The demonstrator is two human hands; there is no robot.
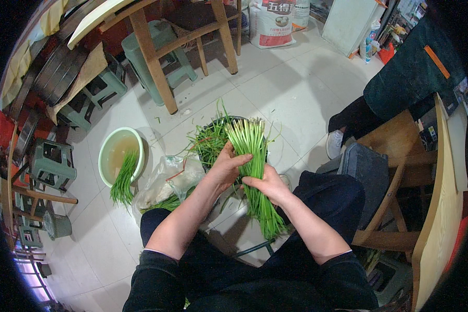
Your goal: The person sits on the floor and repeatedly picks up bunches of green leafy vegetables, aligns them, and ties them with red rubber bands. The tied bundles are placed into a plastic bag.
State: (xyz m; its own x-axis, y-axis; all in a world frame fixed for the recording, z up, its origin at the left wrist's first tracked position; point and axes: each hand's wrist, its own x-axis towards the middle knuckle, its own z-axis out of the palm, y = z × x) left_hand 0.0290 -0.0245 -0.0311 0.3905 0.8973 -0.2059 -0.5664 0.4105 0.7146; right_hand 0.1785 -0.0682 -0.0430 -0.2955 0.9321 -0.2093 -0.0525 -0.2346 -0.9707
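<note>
A thick bunch of green garlic chives (253, 156) is held between both hands, pale cut ends pointing away from me and leafy tips hanging towards my lap. My left hand (234, 165) grips it near the pale ends, thumb laid across the stalks. Lower down, my right hand (267, 183) wraps the leaves from the other side. Beneath the bunch stands a dark bucket (237, 117), heaped with loose chive scraps (208, 142). Left of it, a clear plastic bag (156, 187) lies on the floor with more chives inside.
A pale green basin (142, 156) of cloudy water holds another chive bunch (124, 175) draped over its rim. Green plastic stools (54, 163) and a wooden table leg (154, 62) stand left and ahead. Another person's shoe (334, 144) and a wooden chair (397, 234) are at right.
</note>
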